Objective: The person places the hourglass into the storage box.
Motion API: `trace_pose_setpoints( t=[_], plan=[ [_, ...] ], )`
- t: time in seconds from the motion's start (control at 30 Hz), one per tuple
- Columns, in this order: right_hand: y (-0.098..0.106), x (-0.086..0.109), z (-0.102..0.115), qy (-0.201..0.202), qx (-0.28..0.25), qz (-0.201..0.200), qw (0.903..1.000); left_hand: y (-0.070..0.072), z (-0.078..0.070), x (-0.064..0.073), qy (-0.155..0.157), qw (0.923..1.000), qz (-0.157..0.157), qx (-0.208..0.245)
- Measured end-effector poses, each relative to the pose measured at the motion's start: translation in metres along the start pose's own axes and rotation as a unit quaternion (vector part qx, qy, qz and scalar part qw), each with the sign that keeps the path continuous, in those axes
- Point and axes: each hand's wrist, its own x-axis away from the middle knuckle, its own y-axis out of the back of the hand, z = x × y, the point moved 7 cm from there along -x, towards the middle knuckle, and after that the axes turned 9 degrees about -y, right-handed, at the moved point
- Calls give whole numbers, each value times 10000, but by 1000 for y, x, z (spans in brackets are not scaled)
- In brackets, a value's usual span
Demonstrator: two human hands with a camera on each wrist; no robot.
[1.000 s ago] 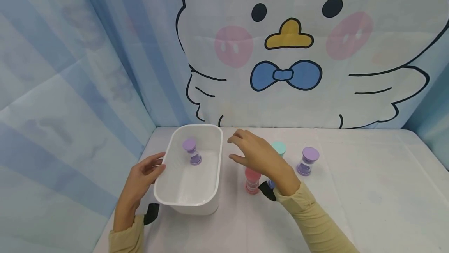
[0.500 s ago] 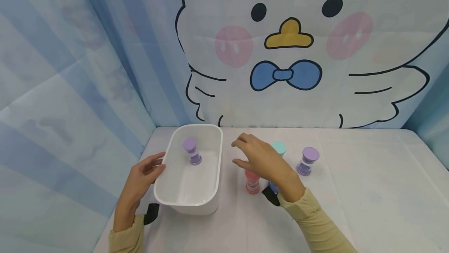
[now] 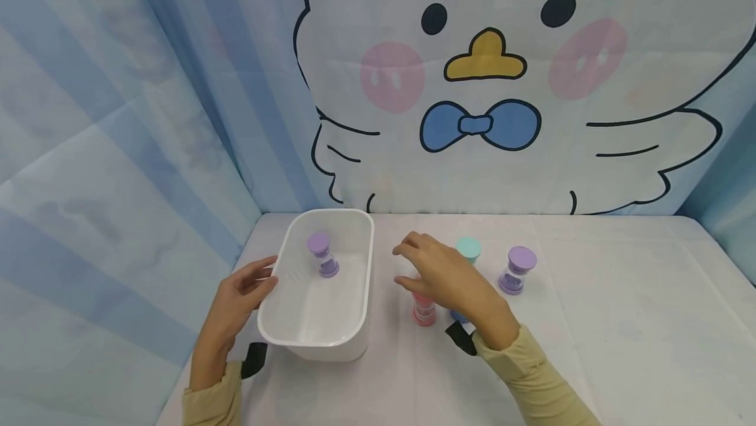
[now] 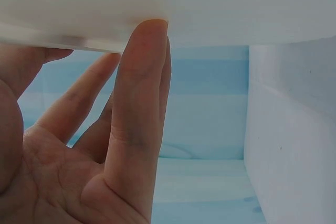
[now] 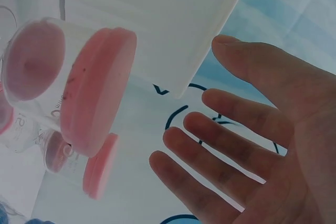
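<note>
My left hand [image 3: 239, 298] rests its fingertips on the left side of a white plastic bin [image 3: 301, 321]; in the left wrist view its straight fingers [image 4: 137, 82] touch the white wall. Inside the bin a purple sand timer [image 3: 323, 256] stands upright. Holding nothing, my right hand [image 3: 445, 275] hovers over the timers right of the bin, fingers spread in the right wrist view. Below it are a pink sand timer [image 3: 424, 313] and a blue one [image 3: 459, 316], partly hidden by hand and wrist. A second pink timer [image 5: 102, 166] shows in the right wrist view.
Behind my right hand stands a teal-capped sand timer [image 3: 468, 249], partly covered. Another purple sand timer [image 3: 516, 272] is to its right. A pale cloth covers the table [image 3: 626, 321], with a printed curtain [image 3: 484, 176] along its back edge and another at the left.
My right hand has drifted a little to the right and nearer to me, over the pink timer. My left hand, the bin and the timers stay in place.
</note>
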Motion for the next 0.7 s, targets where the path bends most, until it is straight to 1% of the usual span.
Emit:
trace_pose_setpoints(
  t=[0.27, 0.5, 0.7],
  plan=[
    [-3, 7, -3, 110, 4, -43, 9999, 0, -1, 1, -24, 10000, 10, 39],
    [-8, 12, -6, 175, -41, 137, 9997, 0, 0, 0, -27, 10000, 4, 34],
    [-12, 16, -10, 274, -70, 139, 9995, 0, 0, 0, 0, 10000, -7, 21]
  ],
)
